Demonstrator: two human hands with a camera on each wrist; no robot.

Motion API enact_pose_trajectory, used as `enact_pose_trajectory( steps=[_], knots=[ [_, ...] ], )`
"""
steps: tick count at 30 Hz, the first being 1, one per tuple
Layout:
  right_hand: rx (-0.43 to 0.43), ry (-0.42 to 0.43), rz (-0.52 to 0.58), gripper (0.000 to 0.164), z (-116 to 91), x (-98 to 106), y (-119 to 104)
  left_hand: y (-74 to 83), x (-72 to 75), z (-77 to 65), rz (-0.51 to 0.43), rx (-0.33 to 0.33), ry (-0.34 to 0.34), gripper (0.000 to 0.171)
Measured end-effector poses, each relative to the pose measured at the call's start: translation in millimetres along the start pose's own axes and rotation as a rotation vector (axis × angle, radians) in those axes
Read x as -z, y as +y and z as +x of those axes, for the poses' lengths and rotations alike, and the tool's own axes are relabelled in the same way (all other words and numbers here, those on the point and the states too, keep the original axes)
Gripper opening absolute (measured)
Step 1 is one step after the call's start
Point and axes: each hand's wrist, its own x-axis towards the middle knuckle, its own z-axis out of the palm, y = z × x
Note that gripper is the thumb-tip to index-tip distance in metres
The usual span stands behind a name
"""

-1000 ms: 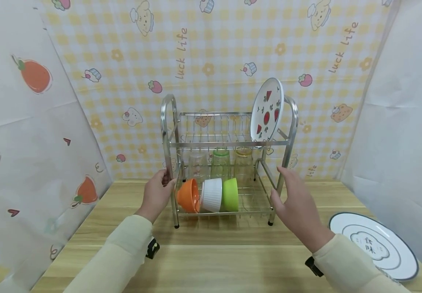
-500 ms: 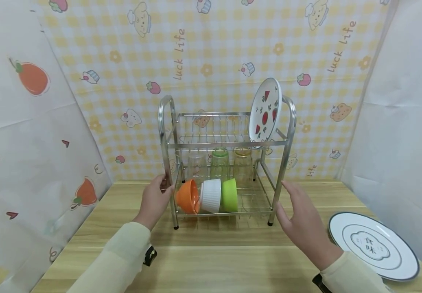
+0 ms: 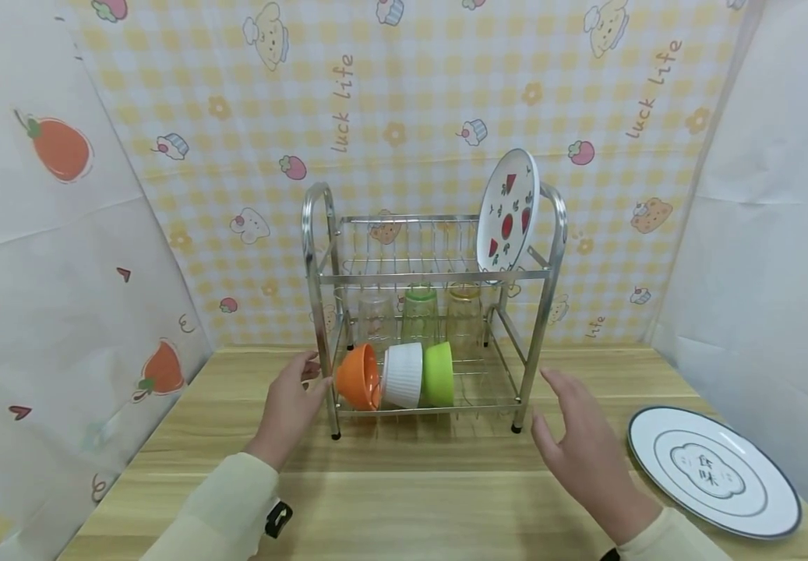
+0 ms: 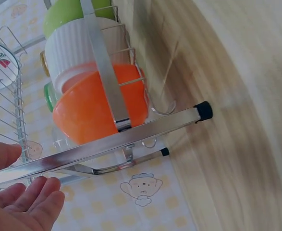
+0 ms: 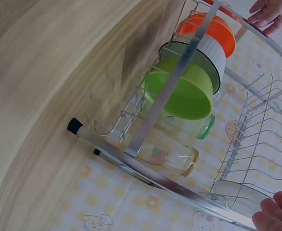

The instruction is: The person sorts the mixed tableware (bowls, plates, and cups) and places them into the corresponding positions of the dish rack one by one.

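Observation:
A two-tier metal dish rack stands on the table. My left hand is beside its left front post, thumb and fingers on either side of it in the left wrist view; whether they touch it I cannot tell. To the right of the other front post, apart from it, my right hand has its fingers spread and holds nothing. On the lower tier, an orange bowl, a white ribbed bowl and a green bowl lie tipped on their sides. A watermelon-patterned plate stands on edge at the upper right.
Behind the bowls stand a clear glass, a green-tinted glass and a yellow-tinted glass. A white oval plate lies flat on the wooden table at right. Patterned sheets line the back and sides.
My right hand has drawn away from the right post, rightward and down. The left hand has slid slightly lower and left, its fingers loosening at the left post. The rack's contents are unchanged.

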Motion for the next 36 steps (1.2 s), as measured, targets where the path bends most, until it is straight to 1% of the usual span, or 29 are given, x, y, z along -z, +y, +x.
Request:
enact_pose_trajectory(
  steps=[3, 7, 10, 15, 17, 21, 24, 27, 31, 36],
  knots=[
    [0.007, 0.002, -0.008, 0.058, -2.6, -0.8, 1.8, -2.9, -0.5, -5.4, -0.004, 0.005, -0.002, 0.05],
    [0.0, -0.004, -0.006, 0.058, -5.9, -1.6, 4.6, -3.2, -0.9, -14.6, -0.005, 0.02, -0.025, 0.05],
    [-0.037, -0.023, -0.004, 0.058, -9.6, -1.7, 6.2, -1.6, -3.5, -22.4, 0.024, 0.01, -0.042, 0.05],
    [-0.125, -0.08, 0.004, 0.059, -15.1, 0.1, 7.9, -0.4, -9.7, -34.6, 0.087, -0.015, -0.057, 0.051],
    [-0.153, -0.106, 0.009, 0.059, -16.4, 1.1, 9.0, -0.2, -11.9, -38.7, 0.104, -0.036, -0.057, 0.051],
    [-0.191, -0.151, 0.007, 0.058, -17.6, 3.3, 11.5, 2.1, -16.1, -45.2, 0.139, -0.108, -0.045, 0.051],
    [-0.217, -0.182, -0.014, 0.058, -17.7, 5.6, 13.2, 5.1, -19.0, -50.1, 0.166, -0.163, -0.039, 0.051],
    [-0.241, -0.207, -0.034, 0.058, -18.3, 8.5, 16.0, 7.9, -22.2, -55.6, 0.198, -0.212, -0.05, 0.052],
    [-0.268, -0.234, -0.059, 0.057, -18.8, 12.6, 22.2, 8.6, -27.4, -61.8, 0.237, -0.257, -0.066, 0.052],
    [-0.309, -0.28, -0.072, 0.056, -18.9, 18.2, 32.3, 7.3, -34.0, -66.7, 0.288, -0.344, -0.045, 0.05]
  ],
)
